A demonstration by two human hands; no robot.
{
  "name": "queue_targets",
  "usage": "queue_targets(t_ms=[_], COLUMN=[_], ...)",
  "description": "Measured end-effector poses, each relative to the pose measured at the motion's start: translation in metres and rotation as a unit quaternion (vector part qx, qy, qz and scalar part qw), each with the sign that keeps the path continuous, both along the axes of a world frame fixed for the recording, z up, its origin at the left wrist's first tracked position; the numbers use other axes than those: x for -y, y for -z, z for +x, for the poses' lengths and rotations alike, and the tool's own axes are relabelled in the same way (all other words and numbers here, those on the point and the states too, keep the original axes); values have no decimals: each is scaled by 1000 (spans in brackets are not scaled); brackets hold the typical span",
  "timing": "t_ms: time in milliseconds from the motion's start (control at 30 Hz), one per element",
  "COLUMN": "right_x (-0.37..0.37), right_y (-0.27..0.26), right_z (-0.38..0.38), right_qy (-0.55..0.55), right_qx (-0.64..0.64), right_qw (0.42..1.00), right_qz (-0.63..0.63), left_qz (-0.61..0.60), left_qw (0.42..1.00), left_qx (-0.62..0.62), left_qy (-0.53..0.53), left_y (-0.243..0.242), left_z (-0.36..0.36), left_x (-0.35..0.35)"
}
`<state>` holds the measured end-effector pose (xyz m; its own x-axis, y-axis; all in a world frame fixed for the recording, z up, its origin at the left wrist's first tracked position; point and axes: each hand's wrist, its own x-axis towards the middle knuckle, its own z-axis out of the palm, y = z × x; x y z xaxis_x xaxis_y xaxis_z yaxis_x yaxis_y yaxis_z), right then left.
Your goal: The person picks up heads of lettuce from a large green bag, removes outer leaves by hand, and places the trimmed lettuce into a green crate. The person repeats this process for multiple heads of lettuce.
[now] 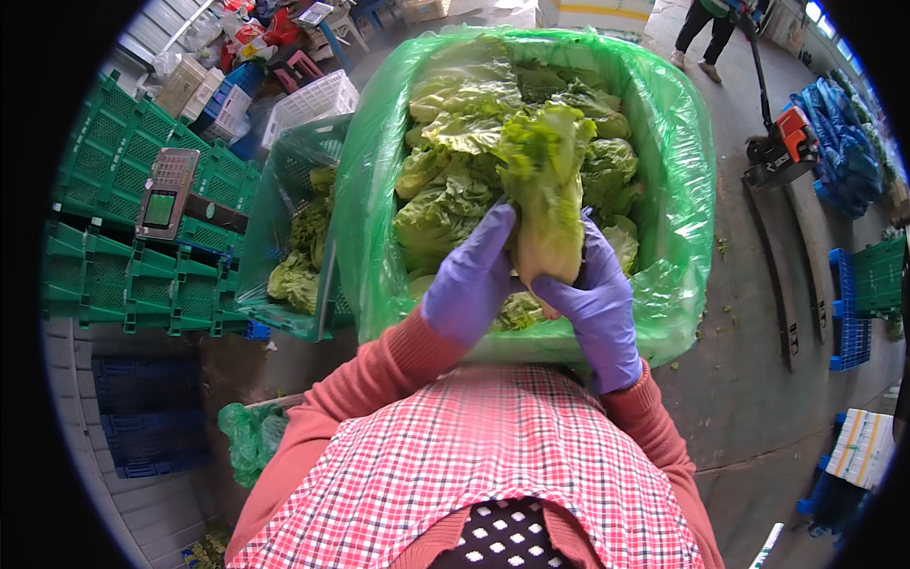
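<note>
Between my two purple-gloved hands is a head of leafy lettuce [544, 199], its pale stem end towards me and its frilly leaves pointing away. My left hand [469, 277] grips its left side. My right hand [597, 306] wraps the stem end, with the thumb across the base. Below the held head stands a large container lined with a green plastic bag [672, 213]; whatever lies under the liner is hidden. Several more lettuce heads [455, 206] fill it, packed side by side.
At the left, a green crate [249, 284] holds loose leaves [295, 277]. Beyond it are stacked green crates [106, 156] and a scale display [163, 195]. A pallet jack [782, 149] stands at the right, near a person's legs [704, 35]. Blue pallets [846, 313] lie further right.
</note>
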<state>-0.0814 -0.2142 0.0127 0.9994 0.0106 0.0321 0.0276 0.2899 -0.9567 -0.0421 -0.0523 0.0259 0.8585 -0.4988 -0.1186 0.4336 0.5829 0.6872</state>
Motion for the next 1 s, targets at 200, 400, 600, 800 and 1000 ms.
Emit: queue_targets(t_ms=[200,400,600,800,1000], right_x=[15,5,-9,-31,-15], right_y=[9,9,-1,-6,-28], right_z=[-13,-14,-16,-17,-17], right_qy=[-47,-76,-35,95,125], right_qx=[-66,-70,-69,168,224], right_qw=[966,959,991,887,854], right_qz=[246,263,106,-419,-453], left_qz=[5,-57,-167,-252,-421], left_qw=[997,987,971,939,866], left_qx=[17,-74,-112,-197,-220], left_qy=[81,131,132,130,159], left_y=[9,35,42,50,61], left_z=[12,12,10,12,13], left_x=[-20,-12,-9,-15,-18])
